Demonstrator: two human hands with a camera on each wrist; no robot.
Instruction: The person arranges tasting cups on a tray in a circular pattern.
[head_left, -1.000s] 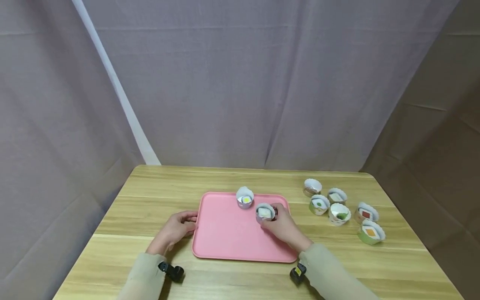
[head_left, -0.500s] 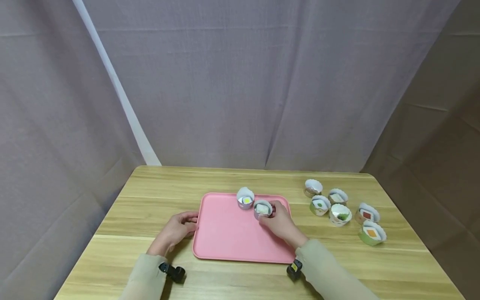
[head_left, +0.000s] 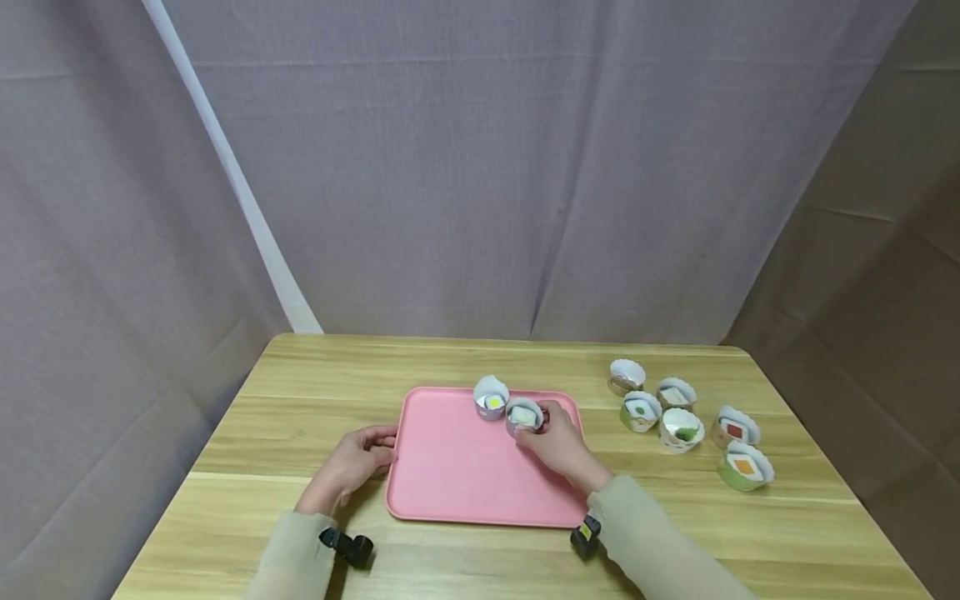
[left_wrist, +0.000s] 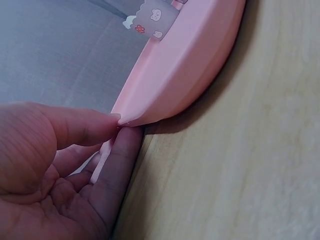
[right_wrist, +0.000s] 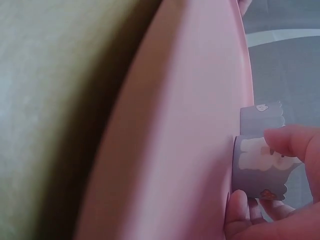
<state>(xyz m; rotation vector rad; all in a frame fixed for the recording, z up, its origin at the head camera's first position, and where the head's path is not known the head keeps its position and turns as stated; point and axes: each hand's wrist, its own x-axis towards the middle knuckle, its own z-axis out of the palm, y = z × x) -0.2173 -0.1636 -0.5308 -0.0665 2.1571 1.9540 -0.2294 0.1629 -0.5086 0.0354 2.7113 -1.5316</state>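
Shifted leftward: held cup point(right_wrist: 257, 167), to just beside second cup point(head_left: 490, 398). Right hand point(head_left: 561, 450) grasps it; left hand point(head_left: 351, 465) pinches pink tray point(head_left: 468, 479). I judge placing underway; next calls for release.

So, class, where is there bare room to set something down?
Free: the near-left of the pink tray, between left hand and right hand; the wooden table left of the left hand. Crowded: the tray's far side, where the held cup is beside the yellow-centred cup, and the table's right, with six cups.

Right grip point(right_wrist: 292, 220) holding printed cup point(right_wrist: 255, 167), second cup point(right_wrist: 257, 119) beside, pink tray point(right_wrist: 205, 100)
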